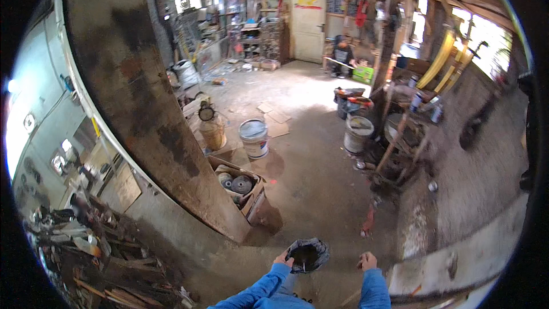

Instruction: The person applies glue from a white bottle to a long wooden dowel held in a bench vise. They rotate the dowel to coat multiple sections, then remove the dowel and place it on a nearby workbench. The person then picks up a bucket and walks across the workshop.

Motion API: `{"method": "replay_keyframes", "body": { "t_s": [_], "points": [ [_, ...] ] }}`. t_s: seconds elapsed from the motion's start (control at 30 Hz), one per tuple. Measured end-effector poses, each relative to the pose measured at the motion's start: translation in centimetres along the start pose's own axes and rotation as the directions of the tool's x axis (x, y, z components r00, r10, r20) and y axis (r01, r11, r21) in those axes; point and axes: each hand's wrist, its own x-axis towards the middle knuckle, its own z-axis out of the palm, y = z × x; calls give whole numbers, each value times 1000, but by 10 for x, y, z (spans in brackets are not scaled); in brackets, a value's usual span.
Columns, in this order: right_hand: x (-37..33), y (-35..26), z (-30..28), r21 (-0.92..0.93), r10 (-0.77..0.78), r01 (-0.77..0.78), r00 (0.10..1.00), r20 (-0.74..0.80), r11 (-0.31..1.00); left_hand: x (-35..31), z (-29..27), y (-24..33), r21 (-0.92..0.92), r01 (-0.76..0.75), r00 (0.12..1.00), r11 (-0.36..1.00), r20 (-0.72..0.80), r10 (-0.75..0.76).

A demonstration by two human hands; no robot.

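My left hand grips the near left rim of a dark, round-mouthed container with an uneven, crumpled-looking grey-black edge. It hangs in front of my body, mouth upward. Its inside is dark, and a thin pale streak shows there that I cannot identify. To the right, apart from the container, my right hand hovers over the floor with its fingers curled in and nothing visible in them. Both forearms wear blue sleeves.
A thick stained pillar leans close on my left, by an open box of round parts. Ahead stand a white bucket and another bucket. Scrap lies lower left. A person crouches near the far door.
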Motion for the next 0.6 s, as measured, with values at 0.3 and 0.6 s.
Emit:
{"method": "replay_keyframes", "body": {
  "t_s": [0.3, 0.6],
  "points": [
    [171, -35, 79, -65, 601, -608, 751, 273, 791, 267, 15, 147, -69, 149, 973, 986, -168, -159],
    [492, -141, 86, -147, 504, -482, 818, 278, 863, 541, 27, 264, -236, 226, 939, 945, -206, -276]
  ]
}}
